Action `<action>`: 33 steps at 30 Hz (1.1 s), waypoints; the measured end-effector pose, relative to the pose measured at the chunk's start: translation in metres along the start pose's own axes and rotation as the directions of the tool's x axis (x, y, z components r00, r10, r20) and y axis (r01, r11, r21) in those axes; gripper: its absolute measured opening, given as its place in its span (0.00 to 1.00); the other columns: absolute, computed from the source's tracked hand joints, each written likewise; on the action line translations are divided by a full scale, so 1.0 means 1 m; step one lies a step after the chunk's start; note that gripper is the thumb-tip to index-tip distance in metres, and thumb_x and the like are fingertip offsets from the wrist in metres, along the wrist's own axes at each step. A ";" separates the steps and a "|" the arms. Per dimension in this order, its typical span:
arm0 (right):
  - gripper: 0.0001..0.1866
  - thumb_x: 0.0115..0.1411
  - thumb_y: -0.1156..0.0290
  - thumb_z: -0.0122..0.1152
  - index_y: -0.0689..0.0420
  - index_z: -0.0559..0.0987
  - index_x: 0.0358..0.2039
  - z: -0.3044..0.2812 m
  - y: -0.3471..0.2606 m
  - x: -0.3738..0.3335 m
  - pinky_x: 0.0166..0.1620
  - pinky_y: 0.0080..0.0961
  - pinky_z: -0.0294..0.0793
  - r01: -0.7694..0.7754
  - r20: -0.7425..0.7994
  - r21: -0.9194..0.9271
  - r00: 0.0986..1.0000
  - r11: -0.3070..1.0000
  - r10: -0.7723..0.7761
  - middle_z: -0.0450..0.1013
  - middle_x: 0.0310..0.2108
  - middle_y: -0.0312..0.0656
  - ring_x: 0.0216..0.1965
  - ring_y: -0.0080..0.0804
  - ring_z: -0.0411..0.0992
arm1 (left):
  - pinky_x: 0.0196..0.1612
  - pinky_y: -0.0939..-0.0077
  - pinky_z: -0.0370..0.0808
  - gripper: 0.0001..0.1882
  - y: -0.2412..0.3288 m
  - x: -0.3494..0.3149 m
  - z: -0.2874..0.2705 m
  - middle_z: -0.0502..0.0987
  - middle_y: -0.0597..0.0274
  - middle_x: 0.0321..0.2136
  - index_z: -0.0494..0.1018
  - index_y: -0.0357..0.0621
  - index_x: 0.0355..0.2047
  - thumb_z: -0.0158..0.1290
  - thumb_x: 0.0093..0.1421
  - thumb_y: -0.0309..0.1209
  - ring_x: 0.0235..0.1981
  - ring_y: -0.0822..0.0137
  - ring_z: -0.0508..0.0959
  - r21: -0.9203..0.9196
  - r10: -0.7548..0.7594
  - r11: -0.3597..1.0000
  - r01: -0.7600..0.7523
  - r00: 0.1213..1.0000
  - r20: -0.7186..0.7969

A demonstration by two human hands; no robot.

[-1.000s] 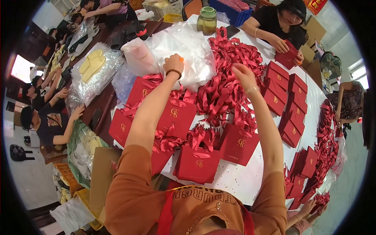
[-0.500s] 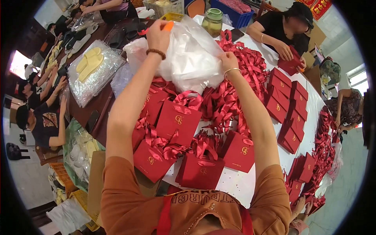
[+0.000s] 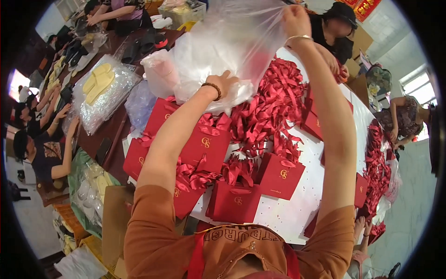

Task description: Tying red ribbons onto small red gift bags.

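Observation:
A large translucent plastic bag (image 3: 204, 46) spreads over the far middle of the table. My right hand (image 3: 297, 21) is raised at the far right and pinches the bag's edge, pulling the film taut. Lower down, my left hand (image 3: 224, 84) rests on the crumpled plastic with its fingers spread. Just nearer than the bag stand red gift bags (image 3: 204, 151) with ribbon handles. Beside my right forearm lies a heap of red ribbons (image 3: 269, 100). The bag's contents, if any, cannot be made out.
Across the table a co-worker (image 3: 337, 32) handles something red. Red bags (image 3: 281, 176) stand on the white tabletop (image 3: 283, 216). At left, bubble wrap (image 3: 90, 109) bears yellow slippers (image 3: 100, 81). A cardboard box (image 3: 116, 209) stands near my left side. More people work around the tables.
My right hand has gone up and right, stretching the plastic bag open wider. My left hand has come down from the bag's top and now lies spread on it; the orange item near its fingers no longer shows.

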State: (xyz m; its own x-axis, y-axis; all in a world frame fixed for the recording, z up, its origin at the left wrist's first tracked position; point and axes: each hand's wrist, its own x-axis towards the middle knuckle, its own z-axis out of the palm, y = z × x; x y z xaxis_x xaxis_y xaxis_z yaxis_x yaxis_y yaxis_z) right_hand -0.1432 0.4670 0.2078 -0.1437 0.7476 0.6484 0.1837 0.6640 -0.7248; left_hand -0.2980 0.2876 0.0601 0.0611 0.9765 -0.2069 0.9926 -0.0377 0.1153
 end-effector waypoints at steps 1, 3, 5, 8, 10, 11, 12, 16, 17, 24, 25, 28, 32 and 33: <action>0.12 0.54 0.64 0.51 0.61 0.73 0.31 -0.011 -0.006 0.009 0.27 0.19 0.66 0.036 -0.083 -0.145 0.995 0.989 -0.049 0.69 0.21 0.34 0.23 0.20 0.65 | 0.47 0.63 0.69 0.30 -0.006 0.003 0.010 0.55 0.52 0.57 0.56 0.64 0.56 0.44 0.51 0.30 0.41 0.50 0.74 -0.001 0.000 1.000 0.000 1.000 -0.001; 0.10 0.55 0.64 0.51 0.59 0.72 0.27 -0.078 0.001 0.042 0.21 0.20 0.63 0.027 -0.176 -0.118 0.983 0.993 -0.048 0.66 0.17 0.34 0.18 0.20 0.63 | 0.43 0.64 0.71 0.31 -0.002 0.016 0.020 0.57 0.49 0.55 0.57 0.63 0.56 0.45 0.49 0.27 0.43 0.52 0.73 0.096 -0.050 0.994 0.043 0.996 0.068; 0.11 0.55 0.61 0.55 0.56 0.70 0.27 -0.172 -0.007 0.061 0.13 0.17 0.57 -0.078 -0.130 0.432 0.980 0.899 0.148 0.61 0.12 0.28 0.11 0.17 0.59 | 0.45 0.63 0.70 0.31 0.014 0.023 0.019 0.58 0.48 0.55 0.57 0.62 0.55 0.46 0.49 0.27 0.45 0.51 0.72 0.071 0.013 0.997 -0.019 0.997 0.076; 0.11 0.55 0.61 0.55 0.55 0.71 0.29 -0.240 -0.042 0.048 0.14 0.15 0.55 -0.168 -0.376 -0.072 0.917 0.983 0.129 0.60 0.13 0.27 0.12 0.15 0.58 | 0.49 0.61 0.67 0.32 0.009 0.022 0.023 0.59 0.46 0.53 0.57 0.58 0.55 0.46 0.47 0.27 0.48 0.49 0.69 0.000 0.064 0.998 -0.064 0.992 0.108; 0.12 0.55 0.58 0.56 0.54 0.72 0.28 -0.260 -0.060 0.019 0.15 0.14 0.53 -0.177 -0.372 0.069 0.909 0.982 0.190 0.60 0.14 0.26 0.13 0.13 0.55 | 0.51 0.60 0.66 0.33 -0.015 0.027 0.037 0.60 0.45 0.52 0.57 0.57 0.56 0.46 0.46 0.26 0.50 0.48 0.67 -0.049 0.091 0.995 -0.086 0.989 0.112; 0.12 0.55 0.58 0.56 0.54 0.72 0.28 -0.265 -0.066 0.012 0.15 0.14 0.53 -0.169 -0.382 0.074 0.906 0.983 0.184 0.60 0.14 0.26 0.13 0.13 0.55 | 0.52 0.60 0.64 0.33 -0.041 0.036 0.049 0.59 0.45 0.53 0.56 0.53 0.56 0.46 0.46 0.26 0.49 0.47 0.66 -0.031 0.169 0.985 -0.167 0.983 0.078; 0.12 0.55 0.57 0.56 0.53 0.72 0.28 -0.277 -0.066 0.003 0.15 0.14 0.52 -0.220 -0.365 0.004 0.908 0.975 0.206 0.60 0.15 0.25 0.14 0.13 0.55 | 0.53 0.61 0.63 0.33 -0.051 0.043 0.054 0.58 0.46 0.54 0.56 0.49 0.56 0.46 0.46 0.25 0.49 0.45 0.66 -0.012 0.261 0.965 -0.261 0.964 0.052; 0.12 0.56 0.56 0.55 0.51 0.74 0.27 -0.342 -0.061 -0.050 0.16 0.13 0.48 -0.333 -0.213 -0.160 0.931 0.929 0.296 0.57 0.14 0.24 0.14 0.12 0.52 | 0.49 0.62 0.68 0.35 -0.008 0.032 -0.010 0.70 0.43 0.44 0.55 0.55 0.57 0.46 0.45 0.22 0.46 0.49 0.70 0.000 0.314 0.949 -0.315 0.946 0.079; 0.12 0.56 0.57 0.55 0.51 0.75 0.28 -0.338 -0.064 -0.061 0.16 0.13 0.47 -0.295 -0.176 -0.168 0.948 0.941 0.266 0.57 0.14 0.23 0.14 0.11 0.52 | 0.47 0.62 0.69 0.30 -0.002 0.028 -0.024 0.72 0.46 0.42 0.60 0.54 0.55 0.42 0.48 0.23 0.46 0.51 0.71 0.055 0.266 0.961 -0.270 0.962 0.066; 0.13 0.56 0.59 0.55 0.53 0.77 0.37 -0.365 -0.113 -0.121 0.20 0.09 0.52 -0.181 0.096 -0.234 0.973 0.955 0.208 0.59 0.16 0.23 0.18 0.10 0.55 | 0.50 0.64 0.65 0.25 0.231 -0.064 -0.151 0.71 0.51 0.44 0.63 0.45 0.51 0.48 0.52 0.37 0.46 0.53 0.70 0.041 0.485 0.802 -0.595 0.610 -0.627; 0.14 0.55 0.59 0.55 0.56 0.76 0.36 -0.370 -0.127 -0.130 0.23 0.11 0.56 -0.149 0.178 -0.251 0.964 0.957 0.197 0.62 0.18 0.25 0.20 0.12 0.57 | 0.50 0.65 0.65 0.27 0.264 -0.064 -0.156 0.71 0.52 0.44 0.63 0.44 0.51 0.51 0.51 0.41 0.46 0.54 0.70 0.107 0.469 0.676 -0.729 0.314 -0.825; 0.16 0.55 0.59 0.55 0.58 0.76 0.36 -0.391 -0.151 -0.148 0.26 0.14 0.61 -0.115 0.359 -0.244 0.912 0.963 0.200 0.65 0.20 0.28 0.23 0.14 0.61 | 0.43 0.76 0.67 0.25 0.337 -0.053 -0.159 0.72 0.58 0.40 0.65 0.43 0.48 0.54 0.51 0.40 0.38 0.67 0.71 -0.018 0.464 0.564 -0.826 0.335 -0.820; 0.15 0.50 0.62 0.59 0.55 0.76 0.37 -0.443 -0.177 -0.178 0.30 0.19 0.66 0.086 0.477 -0.445 0.865 0.891 0.155 0.66 0.19 0.35 0.24 0.23 0.65 | 0.34 0.87 0.67 0.09 0.377 -0.062 -0.163 0.73 0.69 0.25 0.72 0.38 0.34 0.53 0.54 0.30 0.28 0.81 0.69 -0.308 0.548 0.474 -0.825 0.550 -0.630; 0.16 0.48 0.64 0.61 0.55 0.76 0.37 -0.464 -0.175 -0.183 0.31 0.22 0.67 0.259 0.518 -0.545 0.852 0.798 0.077 0.66 0.19 0.37 0.24 0.26 0.66 | 0.33 0.88 0.66 0.07 0.384 -0.064 -0.167 0.72 0.72 0.23 0.72 0.38 0.31 0.52 0.55 0.30 0.28 0.81 0.69 -0.357 0.570 0.405 -0.842 0.538 -0.621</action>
State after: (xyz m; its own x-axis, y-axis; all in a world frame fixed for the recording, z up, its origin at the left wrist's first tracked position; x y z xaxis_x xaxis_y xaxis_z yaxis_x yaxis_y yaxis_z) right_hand 0.3020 0.2067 0.3237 -0.6119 0.6958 0.3761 0.6388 0.7151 -0.2836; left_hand 0.0616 0.2457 0.2797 0.5335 0.6358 0.5578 0.3130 -0.7611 0.5681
